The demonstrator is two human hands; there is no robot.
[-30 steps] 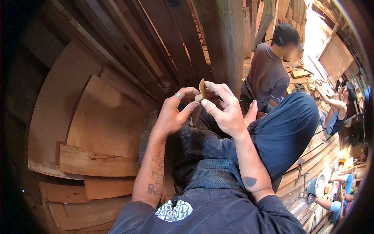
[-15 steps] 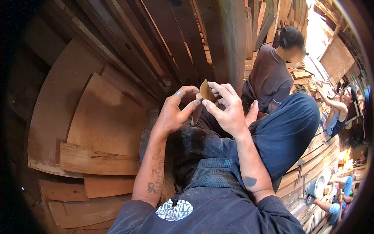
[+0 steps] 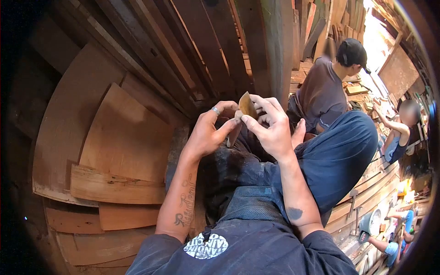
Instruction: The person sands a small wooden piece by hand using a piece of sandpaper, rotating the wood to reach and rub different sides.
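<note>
Above my lap, I hold a small, curved yellowish-brown sheet [image 3: 248, 106] with a pointed upper end. My right hand [image 3: 274, 130] pinches it from the right, thumb in front and fingers behind. Closed at the thumb and fingertips, my left hand [image 3: 208, 130] meets its lower left edge. A silver ring is on one left finger. Below the left thumb a narrow brown strip [image 3: 233, 136] points down toward my dark trousers, its upper end hidden by the hands.
Upright dark planks [image 3: 224, 41] stand ahead, and overlapping plywood sheets [image 3: 123, 133] lie at left. A person in a dark cap [image 3: 316, 87] sits close at front right. Farther right are another seated person [image 3: 396, 130], a hammer [image 3: 353, 197] and a bucket [image 3: 370, 221].
Both hands and the sheet have shifted slightly right in view, and the sheet shows more of its broad face. The person in the cap has turned their head farther away.
</note>
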